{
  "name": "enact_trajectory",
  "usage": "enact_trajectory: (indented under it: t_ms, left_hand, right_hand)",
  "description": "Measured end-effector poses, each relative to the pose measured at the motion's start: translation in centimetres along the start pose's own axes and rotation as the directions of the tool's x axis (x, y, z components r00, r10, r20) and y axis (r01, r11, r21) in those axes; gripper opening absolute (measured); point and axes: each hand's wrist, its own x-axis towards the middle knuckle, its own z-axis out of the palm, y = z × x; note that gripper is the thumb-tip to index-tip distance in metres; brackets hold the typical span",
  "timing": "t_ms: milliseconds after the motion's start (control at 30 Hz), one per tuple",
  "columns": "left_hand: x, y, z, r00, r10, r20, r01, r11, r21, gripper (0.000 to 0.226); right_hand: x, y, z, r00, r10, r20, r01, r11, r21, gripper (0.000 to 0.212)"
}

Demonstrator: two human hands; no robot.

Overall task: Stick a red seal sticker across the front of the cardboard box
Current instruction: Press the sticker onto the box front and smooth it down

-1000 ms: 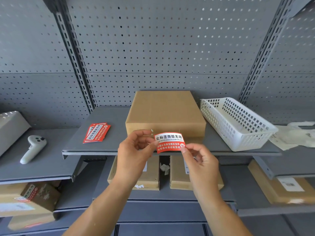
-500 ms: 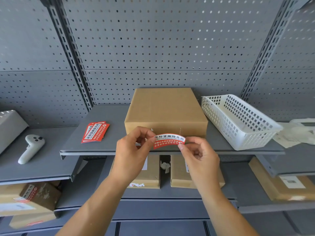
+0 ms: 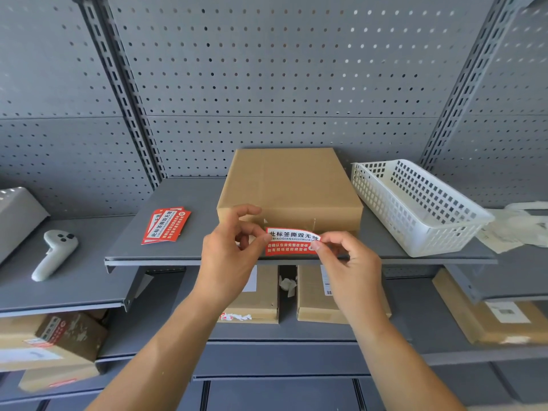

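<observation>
A flat brown cardboard box (image 3: 289,185) lies on the middle grey shelf, its narrow front face towards me. I hold a red seal sticker (image 3: 292,242) with a white band of black characters just in front of that face, low against the shelf edge. My left hand (image 3: 231,247) pinches its left end between thumb and forefinger. My right hand (image 3: 348,262) pinches its right end. The sticker bows slightly; whether it touches the box I cannot tell.
A small stack of the same red stickers (image 3: 166,225) lies left of the box. A white perforated basket (image 3: 415,206) stands right of it. A white controller (image 3: 55,253) rests on the left shelf. More cardboard boxes (image 3: 314,301) sit on the lower shelves.
The sticker and both hands have moved slightly up and forward towards the box's front face, and the sticker now faces me more flatly than half a second ago.
</observation>
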Motion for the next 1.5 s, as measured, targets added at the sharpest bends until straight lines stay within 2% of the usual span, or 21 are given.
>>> enact_trajectory:
  t_ms: [167,333,867,967,1133,1500]
  left_hand:
    - [0.3,-0.2,0.6,0.997,0.001,-0.076,0.005,0.997,0.078,0.035]
    - [0.6,-0.1,1.0,0.993,0.017,-0.121,0.001,0.989,0.149,0.033]
    - [0.9,-1.1,1.4,0.983,0.039,-0.182,0.001,0.976,0.216,0.034]
    - [0.9,-1.2,1.5,0.976,0.073,-0.204,-0.026,0.974,0.223,0.041]
    - [1.0,-1.7,1.8,0.967,0.112,-0.227,-0.052,0.965,0.256,0.033]
    - [1.3,-2.5,2.2,0.955,0.181,-0.235,-0.12,0.96,0.251,0.04]
  right_hand:
    - [0.5,-0.6,0.5,0.999,0.012,-0.03,-0.012,1.0,-0.012,0.006]
    - [0.8,-1.1,0.6,0.999,0.0,-0.054,-0.002,0.999,-0.046,0.029]
    - [1.2,-0.6,1.7,0.989,-0.05,-0.138,0.035,0.993,-0.109,0.035]
    - [1.3,-0.5,1.8,0.988,-0.049,-0.149,0.033,0.993,-0.111,0.034]
    - [1.4,-0.6,1.9,0.983,-0.057,-0.175,0.036,0.992,-0.122,0.032]
    - [1.5,-0.3,1.9,0.976,-0.085,-0.199,0.057,0.988,-0.14,0.037]
